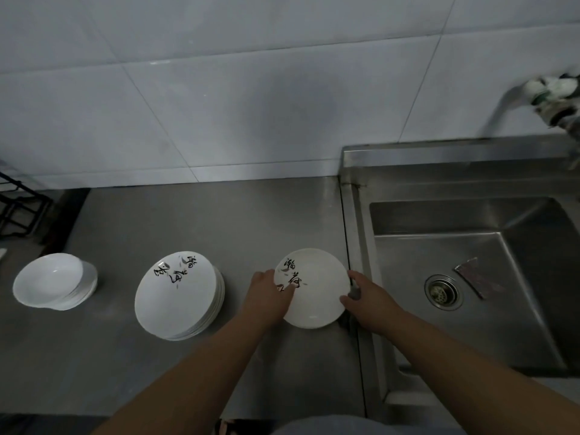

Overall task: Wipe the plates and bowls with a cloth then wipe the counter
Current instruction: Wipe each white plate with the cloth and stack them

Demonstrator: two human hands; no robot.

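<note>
Two bare arms are seen closest, reaching forward over the grey metal surface (194,233). Far to the left, a stack of white bowls (51,281) is set on the surface, and a black wire rack (18,211) is seen behind it at the edge. Next to the right, a stack of white plates (177,296) with black writing on the top one is set well apart from the bowls. Further right, a single white plate (314,288) with the same black writing is held near the sink edge. The left hand (268,298) is laid on the plate's left side, its grip closed on the rim with fingers over the top. The right hand (365,298) is placed at the plate's right rim, its grip clamped on that edge. On the right, a metal sink (470,309) with a round drain (443,291) is seen. A bundled cloth (555,98) is hung high on the wall above the sink.
</note>
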